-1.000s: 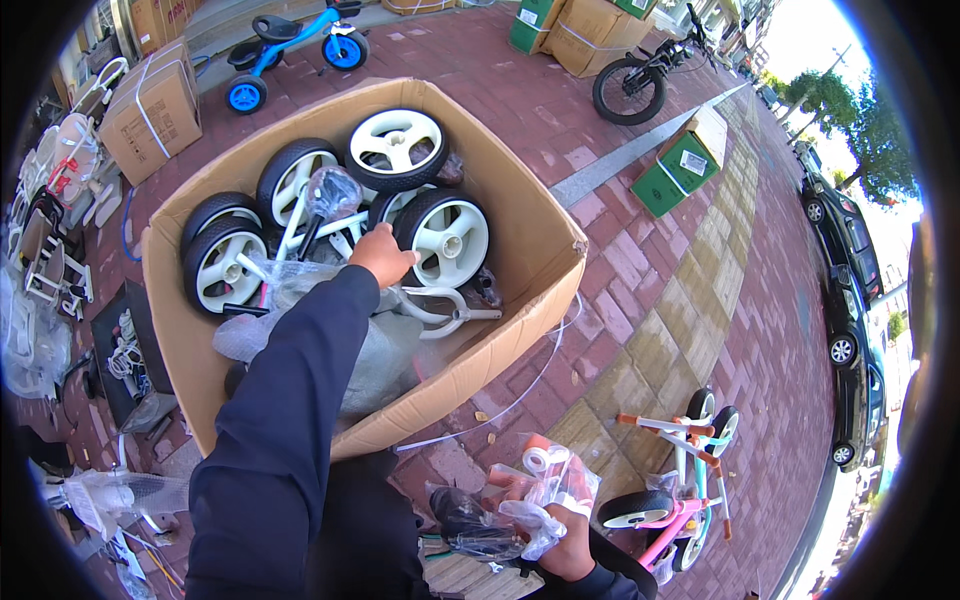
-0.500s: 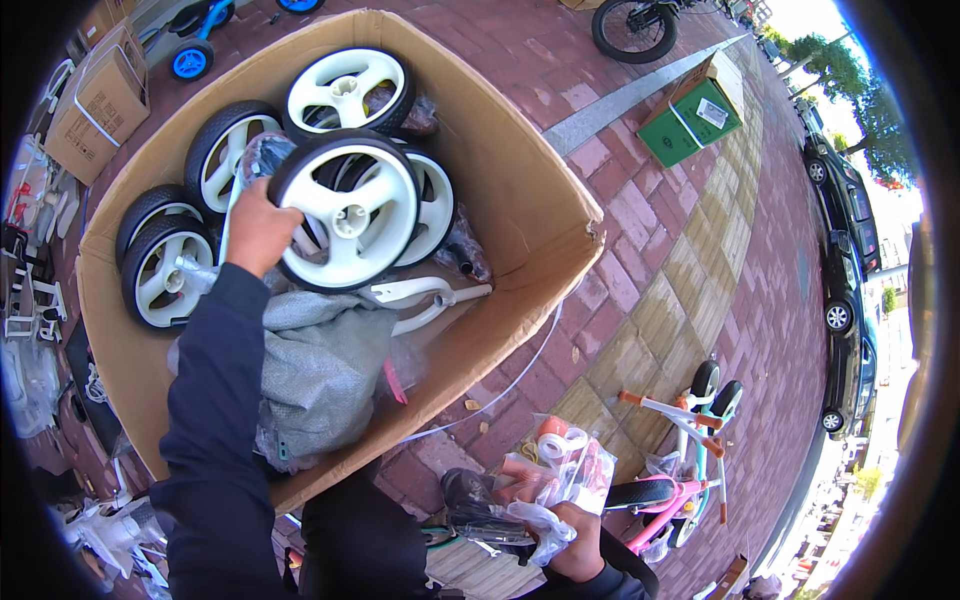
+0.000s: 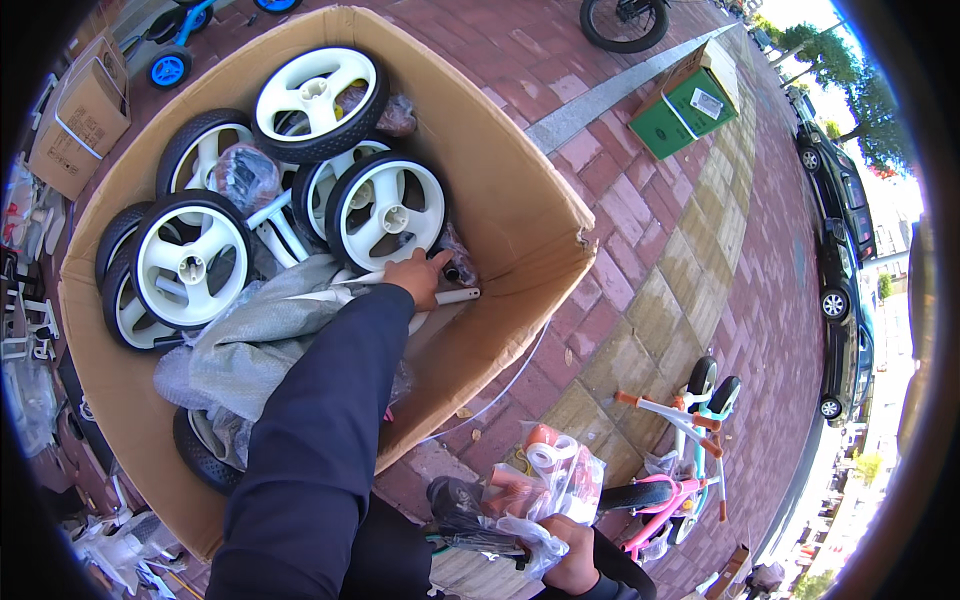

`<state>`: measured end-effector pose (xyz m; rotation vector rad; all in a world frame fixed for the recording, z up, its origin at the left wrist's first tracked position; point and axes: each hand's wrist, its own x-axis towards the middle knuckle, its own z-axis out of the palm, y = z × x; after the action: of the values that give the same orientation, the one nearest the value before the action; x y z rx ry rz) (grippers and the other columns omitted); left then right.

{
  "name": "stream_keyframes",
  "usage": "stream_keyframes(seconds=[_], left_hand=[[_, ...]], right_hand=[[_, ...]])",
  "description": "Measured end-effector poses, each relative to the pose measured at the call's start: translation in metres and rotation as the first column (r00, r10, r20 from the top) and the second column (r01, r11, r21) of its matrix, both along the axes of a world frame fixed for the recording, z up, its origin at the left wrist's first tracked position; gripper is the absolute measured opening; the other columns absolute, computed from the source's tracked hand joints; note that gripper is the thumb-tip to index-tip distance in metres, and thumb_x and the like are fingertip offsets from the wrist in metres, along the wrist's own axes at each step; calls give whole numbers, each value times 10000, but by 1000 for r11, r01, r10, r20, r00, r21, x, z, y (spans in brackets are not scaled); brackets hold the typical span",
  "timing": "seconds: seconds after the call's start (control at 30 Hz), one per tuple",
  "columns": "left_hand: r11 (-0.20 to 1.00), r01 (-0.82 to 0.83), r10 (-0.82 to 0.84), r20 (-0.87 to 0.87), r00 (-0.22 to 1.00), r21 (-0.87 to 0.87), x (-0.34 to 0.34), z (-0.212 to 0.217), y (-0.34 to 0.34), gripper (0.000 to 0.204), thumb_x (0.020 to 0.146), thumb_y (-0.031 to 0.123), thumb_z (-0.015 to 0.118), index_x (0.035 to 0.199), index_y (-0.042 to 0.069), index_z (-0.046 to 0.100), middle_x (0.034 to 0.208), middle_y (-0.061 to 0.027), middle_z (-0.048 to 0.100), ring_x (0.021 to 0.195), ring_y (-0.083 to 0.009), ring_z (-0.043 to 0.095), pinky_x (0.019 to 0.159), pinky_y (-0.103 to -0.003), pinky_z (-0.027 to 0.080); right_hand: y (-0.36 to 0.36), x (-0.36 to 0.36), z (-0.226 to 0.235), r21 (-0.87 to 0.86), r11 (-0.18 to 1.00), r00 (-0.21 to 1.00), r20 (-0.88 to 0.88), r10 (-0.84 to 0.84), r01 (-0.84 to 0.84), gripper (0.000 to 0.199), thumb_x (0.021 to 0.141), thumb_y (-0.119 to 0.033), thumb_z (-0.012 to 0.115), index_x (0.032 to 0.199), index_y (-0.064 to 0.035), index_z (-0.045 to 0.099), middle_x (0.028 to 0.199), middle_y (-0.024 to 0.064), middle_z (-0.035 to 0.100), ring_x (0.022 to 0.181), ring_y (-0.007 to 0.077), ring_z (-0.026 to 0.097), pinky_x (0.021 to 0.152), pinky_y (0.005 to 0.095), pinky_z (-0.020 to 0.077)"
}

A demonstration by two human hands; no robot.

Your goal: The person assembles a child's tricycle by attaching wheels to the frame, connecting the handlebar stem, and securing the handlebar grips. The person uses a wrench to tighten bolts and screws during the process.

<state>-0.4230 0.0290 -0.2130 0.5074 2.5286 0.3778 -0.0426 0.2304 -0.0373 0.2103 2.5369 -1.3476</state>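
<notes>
Wheels (image 3: 386, 210), white with black tyres, are lying in the big cardboard box (image 3: 520, 215) in front of you. Your left hand (image 3: 418, 277) is reaching into the box, fingers curling around a white tube (image 3: 452, 296) just below the nearest wheel. Grey wrapping (image 3: 250, 340) is bunching beside your sleeve. Your right hand (image 3: 572, 552) is gripping a clear bag of parts (image 3: 545, 480) low against your body. Beyond it, a small pink bike (image 3: 672, 470) is lying on the brick paving (image 3: 680, 250).
</notes>
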Motion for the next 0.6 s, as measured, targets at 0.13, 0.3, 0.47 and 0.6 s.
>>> stream_keyframes(seconds=[0.13, 0.3, 0.47, 0.6], left_hand=[[994, 106, -106, -3, 994, 5, -5, -27, -6, 783, 738, 292, 807, 1439, 291, 459, 1111, -120, 696, 1001, -330, 698, 817, -469, 557], [940, 326, -329, -9, 944, -102, 2, -16, -3, 693, 749, 301, 796, 1388, 307, 527, 994, -113, 726, 929, -326, 716, 791, -460, 566], [979, 201, -199, -71, 977, 32, 2, 29, -24, 506, 733, 292, 819, 1214, 218, 679, 953, -127, 732, 919, -337, 705, 797, -463, 561], [918, -13, 59, -103, 993, 397, 10, 77, -90, 466, 763, 268, 827, 1185, 141, 677, 992, -167, 727, 933, -370, 688, 846, -451, 531]], right_hand=[[2, 0, 4, 24, 1000, 999, 48, 4, -5, 146, 753, -58, 835, 794, -49, 695, 696, 76, 650, 591, 202, 649, 554, 314, 498], [4, -2, 2, 40, 999, 998, 52, -26, 23, 142, 750, -58, 834, 788, -51, 697, 709, 77, 657, 596, 204, 651, 562, 314, 503], [9, -3, 2, 91, 996, 1000, 28, -1, -1, 141, 747, -57, 833, 780, -48, 696, 710, 77, 658, 594, 202, 648, 560, 314, 501], [24, -19, 18, 95, 995, 999, -43, -29, 33, 151, 701, -23, 826, 773, -43, 695, 683, 71, 640, 589, 208, 630, 554, 309, 475]])
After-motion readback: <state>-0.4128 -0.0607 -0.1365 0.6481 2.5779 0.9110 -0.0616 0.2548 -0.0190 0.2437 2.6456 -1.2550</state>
